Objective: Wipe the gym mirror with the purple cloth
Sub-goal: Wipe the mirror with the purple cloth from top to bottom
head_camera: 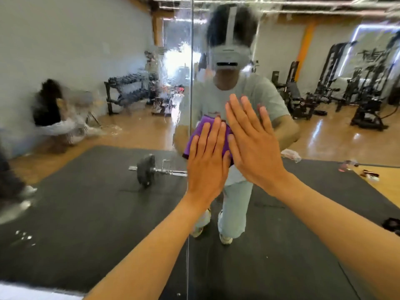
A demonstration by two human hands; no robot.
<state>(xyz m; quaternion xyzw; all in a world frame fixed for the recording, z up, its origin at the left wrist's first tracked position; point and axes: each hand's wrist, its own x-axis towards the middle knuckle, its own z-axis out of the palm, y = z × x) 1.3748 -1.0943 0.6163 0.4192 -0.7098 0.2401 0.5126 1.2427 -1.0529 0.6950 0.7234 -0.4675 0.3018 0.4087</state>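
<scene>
Pressing the purple cloth (pixel 201 135) flat against the gym mirror (pixel 108 61), we are working with both hands on the glass at about chest height of our reflection. Our left hand (pixel 208 161) is lying directly over the cloth, fingers straight and close together, palm pushing it onto the surface; this grip is spread flat, not pinching anything. Our right hand (pixel 253 146) is lying just beside it, also flat with straight fingers, and its inner edge is overlapping the right border of the cloth, while most of this hand seems to be touching bare glass.

So the cloth is sitting under and slightly above the left hand, a little to the left of the right one, and the left hand is clearly the nearer one to drive it. The vertical seam (pixel 191 83) between two mirror panels is running just left of the cloth. Wet streaks (pixel 173 61) are spreading over the glass up and to the left, across that seam, and the panel on the right is looking clearer. We judge that the coming stroke should carry the cloth upward and leftward into the streaks.

We are seeing no containers in this view.
</scene>
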